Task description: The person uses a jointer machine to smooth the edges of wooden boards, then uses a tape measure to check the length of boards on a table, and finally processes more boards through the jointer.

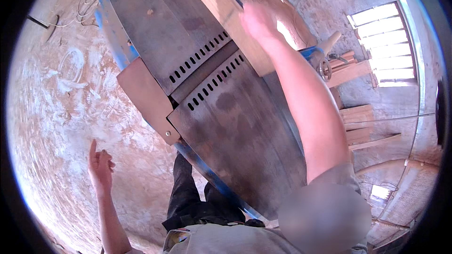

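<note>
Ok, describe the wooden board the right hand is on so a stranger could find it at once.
Start at the big grey metal machine table with two rows of slots running across its middle. At its far end lies a pale wooden board, long and thick, with the right hand pressed on top. Unlike the smaller wood pieces stacked off to the right, it rests on the metal surface itself.

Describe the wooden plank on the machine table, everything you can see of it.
The wooden plank is a thick, pale board with smooth faces and reddish grain, lying flat on the grey metal machine table and running diagonally away towards the top of the picture. Its near end is cut square, just beyond the slotted plates. The right hand presses down on its top; the left hand hangs clear, off the table.
</note>
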Demonstrator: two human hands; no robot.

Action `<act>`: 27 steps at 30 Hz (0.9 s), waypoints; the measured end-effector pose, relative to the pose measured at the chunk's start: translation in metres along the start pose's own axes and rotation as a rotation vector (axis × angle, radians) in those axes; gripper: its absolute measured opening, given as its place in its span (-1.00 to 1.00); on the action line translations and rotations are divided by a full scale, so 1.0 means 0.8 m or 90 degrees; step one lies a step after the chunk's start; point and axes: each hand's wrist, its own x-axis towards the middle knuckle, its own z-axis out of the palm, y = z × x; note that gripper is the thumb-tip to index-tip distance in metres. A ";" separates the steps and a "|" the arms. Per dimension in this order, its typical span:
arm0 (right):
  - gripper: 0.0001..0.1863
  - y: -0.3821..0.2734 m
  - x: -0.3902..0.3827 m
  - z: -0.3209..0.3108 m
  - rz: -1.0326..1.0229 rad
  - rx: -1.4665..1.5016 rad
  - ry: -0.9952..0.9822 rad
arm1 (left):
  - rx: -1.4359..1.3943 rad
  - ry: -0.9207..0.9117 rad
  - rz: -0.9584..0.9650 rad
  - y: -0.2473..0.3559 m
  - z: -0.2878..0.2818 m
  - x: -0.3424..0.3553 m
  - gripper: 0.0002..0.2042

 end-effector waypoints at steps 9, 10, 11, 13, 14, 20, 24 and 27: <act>-0.82 0.167 -0.371 -0.010 0.113 0.001 -0.026 | 0.056 -0.235 0.189 0.064 0.189 -0.136 -0.47; -0.83 0.190 -0.430 -0.016 0.107 -0.013 -0.046 | 0.107 -0.245 0.251 0.067 0.220 -0.148 -0.46; -0.84 0.218 -0.493 -0.022 0.105 -0.029 -0.066 | 0.121 -0.234 0.273 0.083 0.259 -0.165 -0.44; -0.85 0.284 -0.625 -0.022 0.207 -0.080 -0.116 | 0.092 -0.256 0.304 0.110 0.334 -0.199 -0.50; -0.89 0.331 -0.697 -0.011 0.202 -0.076 -0.093 | 0.104 -0.321 0.322 0.121 0.371 -0.201 -0.58; -0.79 0.526 -1.108 -0.002 0.391 -0.144 -0.101 | 0.096 -0.282 0.255 0.156 0.559 -0.293 -0.41; -0.71 0.545 -1.170 0.001 0.432 -0.093 -0.116 | 0.205 -0.226 0.255 0.105 0.614 -0.387 -0.37; -0.72 0.580 -1.194 0.018 0.477 -0.084 -0.237 | 0.230 -0.335 0.234 0.059 0.633 -0.498 -0.27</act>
